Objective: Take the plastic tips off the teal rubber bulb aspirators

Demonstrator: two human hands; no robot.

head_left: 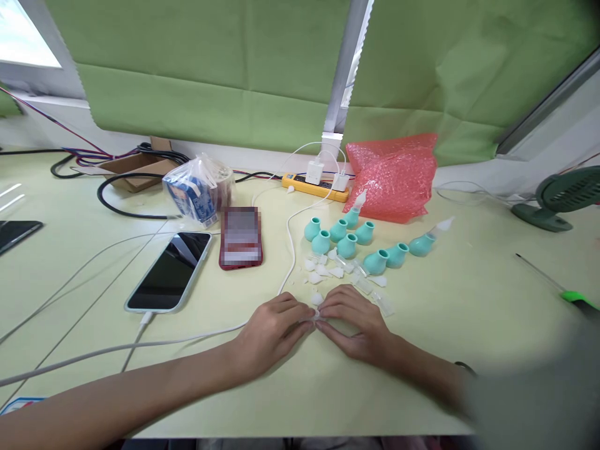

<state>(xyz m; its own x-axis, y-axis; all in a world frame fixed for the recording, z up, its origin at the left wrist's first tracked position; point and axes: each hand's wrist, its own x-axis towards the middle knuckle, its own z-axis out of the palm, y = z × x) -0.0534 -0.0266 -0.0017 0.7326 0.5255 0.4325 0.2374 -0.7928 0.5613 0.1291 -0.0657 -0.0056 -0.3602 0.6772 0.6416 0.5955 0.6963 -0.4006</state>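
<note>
My left hand (276,328) and my right hand (354,322) meet fingertip to fingertip over the table. Both pinch a small clear plastic piece (315,315), mostly hidden by the fingers. Just beyond them lie small white tips (317,299) and clear tubes (383,302). Several teal bulbs (347,246) with open necks stand or lean behind these pieces. A teal bulb (422,244) at the right and another at the back (351,217) each have a clear nozzle fitted.
A black-screened phone (169,272), a red-edged phone (240,237) and a bagged blue box (197,190) lie left. Behind are a yellow power strip (321,187) and red bubble wrap (394,178). A screwdriver (541,274) and green fan (567,190) are right. White cables cross the left side.
</note>
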